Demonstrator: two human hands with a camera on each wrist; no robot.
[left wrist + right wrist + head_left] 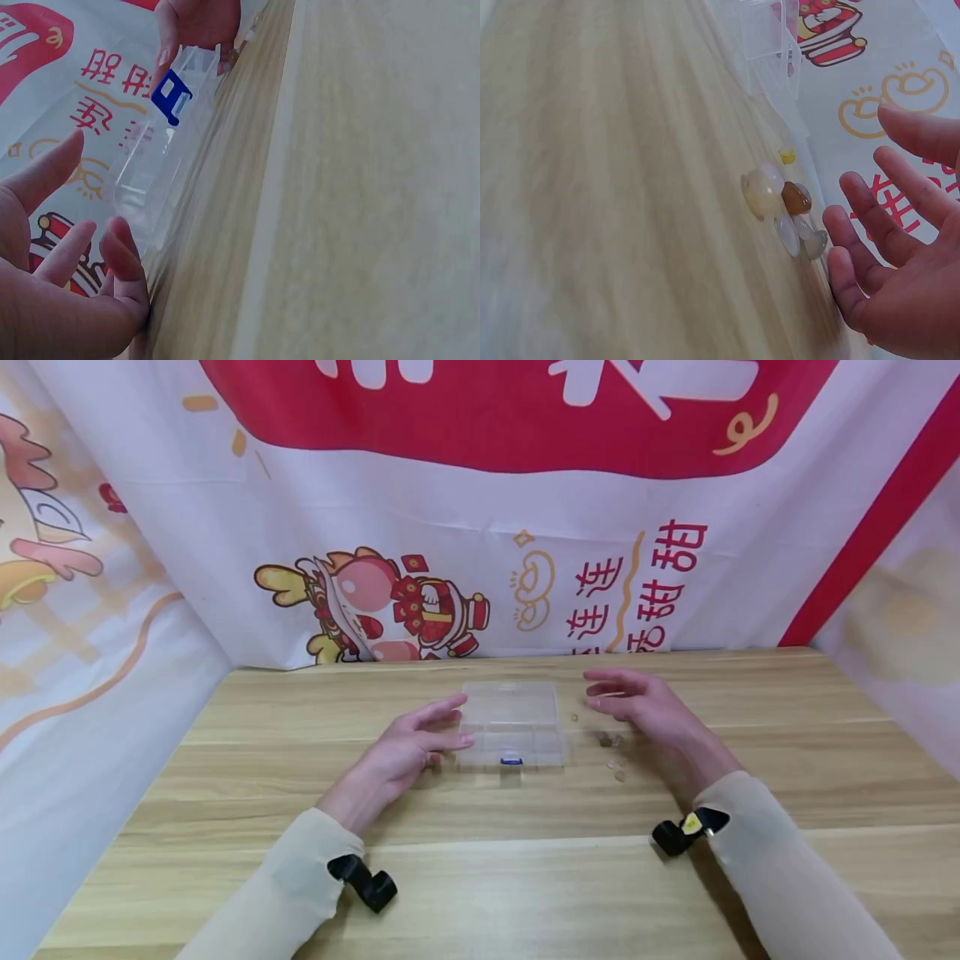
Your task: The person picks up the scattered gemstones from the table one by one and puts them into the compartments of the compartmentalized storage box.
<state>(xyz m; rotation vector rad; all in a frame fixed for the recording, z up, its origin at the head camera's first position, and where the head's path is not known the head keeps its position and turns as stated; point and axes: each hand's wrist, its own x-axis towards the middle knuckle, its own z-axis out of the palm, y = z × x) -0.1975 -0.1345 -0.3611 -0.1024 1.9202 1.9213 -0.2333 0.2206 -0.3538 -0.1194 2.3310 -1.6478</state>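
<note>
A clear plastic compartment box [551,747] with a blue latch [512,762] lies on the table between the hands. At its left side is my left hand [405,745], fingers apart and loosely bent around nothing; the left wrist view [67,300] shows the hand beside the box end, and contact is hard to tell. To the right of the box, my right hand [637,697] hovers over the table with fingers spread and relaxed, holding nothing. Near it lie several small polished stones, among them a brown stone [796,198], a yellow stone [787,155] and a whitish stone [763,193].
The wooden table [480,885] runs back to a printed cloth [420,502] hanging behind it. More cloth [97,610] hangs at the left side. A black wrist camera [367,883] sits on the left sleeve, another camera [678,835] on the right one.
</note>
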